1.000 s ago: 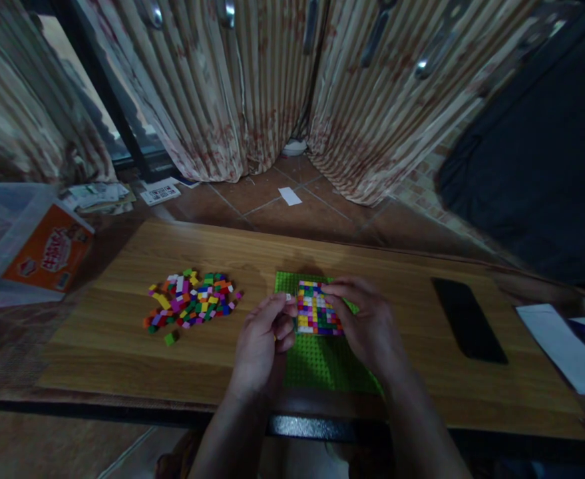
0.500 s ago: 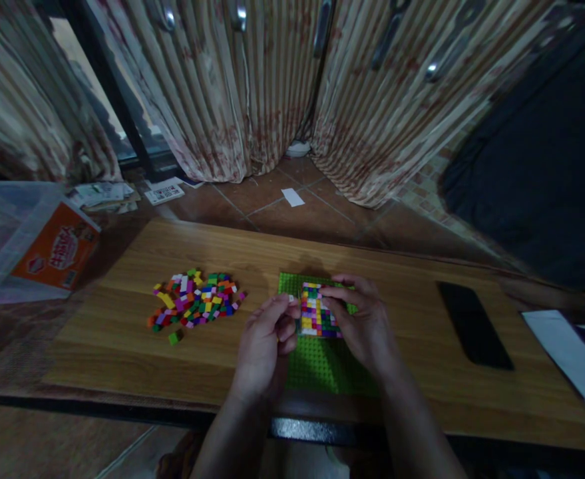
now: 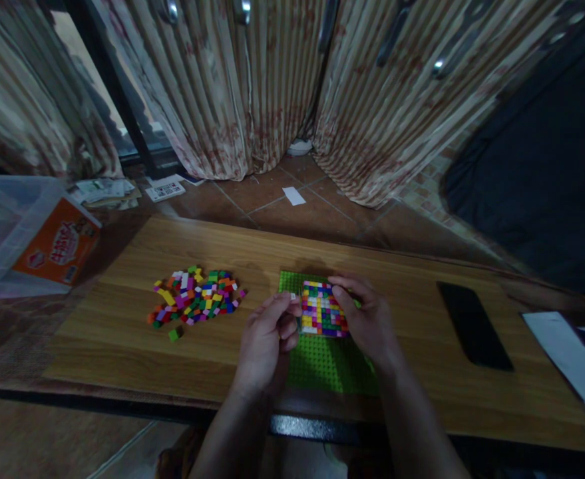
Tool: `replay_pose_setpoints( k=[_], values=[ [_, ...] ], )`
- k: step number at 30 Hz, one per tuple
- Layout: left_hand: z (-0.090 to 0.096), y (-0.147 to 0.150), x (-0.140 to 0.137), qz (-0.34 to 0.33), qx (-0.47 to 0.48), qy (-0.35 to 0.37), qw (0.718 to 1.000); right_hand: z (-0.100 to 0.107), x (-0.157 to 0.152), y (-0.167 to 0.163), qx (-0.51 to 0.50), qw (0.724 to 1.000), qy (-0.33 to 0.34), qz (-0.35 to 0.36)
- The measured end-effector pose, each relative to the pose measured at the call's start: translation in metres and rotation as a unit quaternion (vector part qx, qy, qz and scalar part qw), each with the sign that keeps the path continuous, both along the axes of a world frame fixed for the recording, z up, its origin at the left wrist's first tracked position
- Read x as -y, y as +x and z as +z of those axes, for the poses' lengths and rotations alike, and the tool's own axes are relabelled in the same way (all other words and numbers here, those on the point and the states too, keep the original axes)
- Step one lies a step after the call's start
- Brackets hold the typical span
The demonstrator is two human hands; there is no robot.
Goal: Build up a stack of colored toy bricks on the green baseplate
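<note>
A small white toy brick (image 3: 293, 296) is pinched between the thumb and forefinger of my left hand (image 3: 267, 339), just left of a many-coloured block of toy bricks (image 3: 319, 311). That block sits over the upper part of a green studded baseplate (image 3: 322, 366). My right hand (image 3: 369, 322) is curled round the block's right side, thumb at its upper right and the forefinger by the far corner. The other right fingers are partly hidden. A loose heap of coloured toy bricks (image 3: 199, 296) lies to the left, with a single green brick (image 3: 174, 334) in front of it.
Everything lies on a low wooden table (image 3: 122, 332). A black phone (image 3: 474, 326) is on its right part, with white paper (image 3: 569, 356) near the right end. At the far left stands a clear plastic box (image 3: 17, 233) with an orange label. Curtains (image 3: 272, 86) hang behind.
My right thumb and forefinger have drawn back from the block's top to its right edge, showing more of the coloured bricks. My left hand keeps the white brick in nearly the same spot.
</note>
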State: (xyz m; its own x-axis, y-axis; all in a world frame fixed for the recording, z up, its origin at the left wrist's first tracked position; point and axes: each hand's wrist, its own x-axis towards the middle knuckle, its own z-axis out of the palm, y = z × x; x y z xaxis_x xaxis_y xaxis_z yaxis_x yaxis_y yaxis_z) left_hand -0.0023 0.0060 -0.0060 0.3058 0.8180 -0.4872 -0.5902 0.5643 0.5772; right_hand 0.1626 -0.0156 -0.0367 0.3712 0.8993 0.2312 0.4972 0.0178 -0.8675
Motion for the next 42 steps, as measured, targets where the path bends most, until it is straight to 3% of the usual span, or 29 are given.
replay_pose_setpoints(
  k=[24, 29, 31, 36, 42],
  values=[
    [-0.005, 0.002, 0.002, -0.027, -0.021, 0.017, 0.999, -0.004, -0.003, -0.013, -0.099, 0.993, -0.065, -0.02],
    [-0.008, 0.003, 0.002, -0.027, -0.028, 0.021, 0.999, 0.009, 0.005, -0.016, 0.011, 0.998, 0.047, -0.033],
    [-0.007, 0.003, 0.002, -0.04, -0.03, 0.025, 0.998, 0.02, 0.01, -0.019, 0.05, 0.996, 0.079, -0.006],
    [-0.003, 0.004, 0.002, -0.08, -0.014, 0.042, 0.996, 0.038, 0.014, -0.031, 0.061, 0.992, 0.056, 0.1],
    [-0.001, 0.006, 0.006, -0.108, -0.006, 0.065, 0.992, 0.034, 0.015, -0.041, 0.037, 0.991, 0.09, 0.087]
  ],
)
